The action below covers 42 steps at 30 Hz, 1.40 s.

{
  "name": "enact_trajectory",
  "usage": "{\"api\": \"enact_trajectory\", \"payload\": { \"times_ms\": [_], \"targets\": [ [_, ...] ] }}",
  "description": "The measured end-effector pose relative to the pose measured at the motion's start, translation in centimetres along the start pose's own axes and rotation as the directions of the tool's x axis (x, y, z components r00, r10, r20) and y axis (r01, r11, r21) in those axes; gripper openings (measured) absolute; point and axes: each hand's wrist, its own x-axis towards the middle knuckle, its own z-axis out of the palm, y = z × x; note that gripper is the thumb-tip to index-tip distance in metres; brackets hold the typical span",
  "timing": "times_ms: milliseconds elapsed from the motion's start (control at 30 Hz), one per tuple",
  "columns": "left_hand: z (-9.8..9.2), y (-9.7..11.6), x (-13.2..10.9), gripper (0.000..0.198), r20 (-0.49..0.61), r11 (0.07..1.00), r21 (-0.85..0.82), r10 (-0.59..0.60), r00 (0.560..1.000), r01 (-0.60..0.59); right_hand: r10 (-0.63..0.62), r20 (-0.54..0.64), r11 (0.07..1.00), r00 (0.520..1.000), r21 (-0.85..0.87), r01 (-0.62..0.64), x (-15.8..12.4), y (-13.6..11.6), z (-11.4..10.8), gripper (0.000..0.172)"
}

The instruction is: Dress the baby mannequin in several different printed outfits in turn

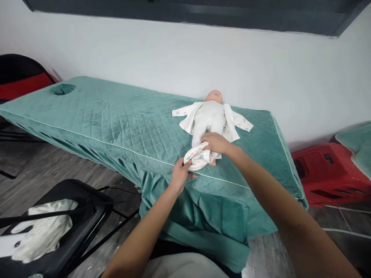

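A baby doll lies on its back on the green quilted bed, its head toward the wall and its legs toward me. Its white patterned jacket is spread open at the front, with both sleeves stretched out sideways. Near the bed's front edge, a pair of white patterned baby pants is bunched around the doll's lower legs. My left hand pinches the left rim of the bunched cloth. On the far side of the pants, my right hand has its fingers closed on the upper edge. The feet are mostly hidden.
The green bed runs along the white wall and has a face hole at its far left. A black folding chair at lower left carries pale cloth. Red plastic stools stand to the right.
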Motion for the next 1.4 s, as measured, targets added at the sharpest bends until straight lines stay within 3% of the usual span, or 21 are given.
{"api": "enact_trajectory", "payload": {
  "times_ms": [167, 300, 467, 667, 767, 933, 1033, 1167, 1300, 1400],
  "targets": [
    [-0.5, 1.2, 0.6, 0.018, 0.194, 0.956, -0.193, -0.185, 0.963, 0.222, 0.006, 0.024, 0.998, 1.0, -0.057, -0.005, -0.6, -0.6, -0.2, 0.017],
    [-0.8, 1.1, 2.0, 0.018, 0.259, 0.946, -0.246, -0.146, 0.955, 0.212, 0.026, 0.025, 0.999, 0.999, -0.046, -0.025, -0.5, -0.9, -0.2, 0.025],
    [-0.8, 0.9, 4.0, 0.029, 0.336, 0.989, -0.136, -0.004, 0.942, 0.052, 0.069, 0.009, 0.965, 0.998, 0.252, -0.069, -0.7, -0.7, -0.5, 0.037],
    [-1.6, 3.0, 7.5, 0.037, 0.388, 0.957, 0.127, 0.195, 0.901, -0.262, 0.089, 0.05, 0.762, 0.995, 0.64, -0.1, -1.5, -0.2, -1.1, 0.042],
    [-1.9, 3.8, 10.2, 0.03, 0.404, 0.88, 0.228, 0.304, 0.863, -0.417, 0.144, 0.046, 0.755, 0.988, 0.64, -0.14, -1.5, -0.3, -1.1, 0.041],
    [-0.8, 4.4, 14.1, 0.018, 0.377, 0.775, 0.374, 0.374, 0.847, -0.509, 0.246, -0.005, 0.895, 0.969, 0.386, -0.225, -0.7, -0.8, -1.0, 0.028],
    [0.5, 4.5, 15.5, 0.019, 0.381, 0.611, 0.518, 0.46, 0.802, -0.598, 0.257, -0.006, 0.912, 0.967, 0.334, -0.24, -0.3, -0.8, -1.0, 0.029],
    [1.7, 4.8, 16.6, 0.027, 0.431, 0.261, 0.725, 0.55, 0.716, -0.637, 0.268, -0.001, 0.88, 0.963, 0.408, -0.245, -0.3, -0.3, -0.9, 0.033],
    [2.3, 5.4, 17.6, 0.033, 0.564, -0.07, 0.766, 0.551, 0.615, -0.64, 0.307, -0.073, 0.815, 0.949, 0.536, -0.222, -0.2, 0.8, -0.9, 0.036],
    [2.6, 5.9, 18.4, 0.034, 0.614, -0.209, 0.765, 0.524, 0.59, -0.609, 0.379, -0.125, 0.778, 0.917, 0.579, -0.243, 0.2, 1.4, -0.7, 0.034]
  ]
}}
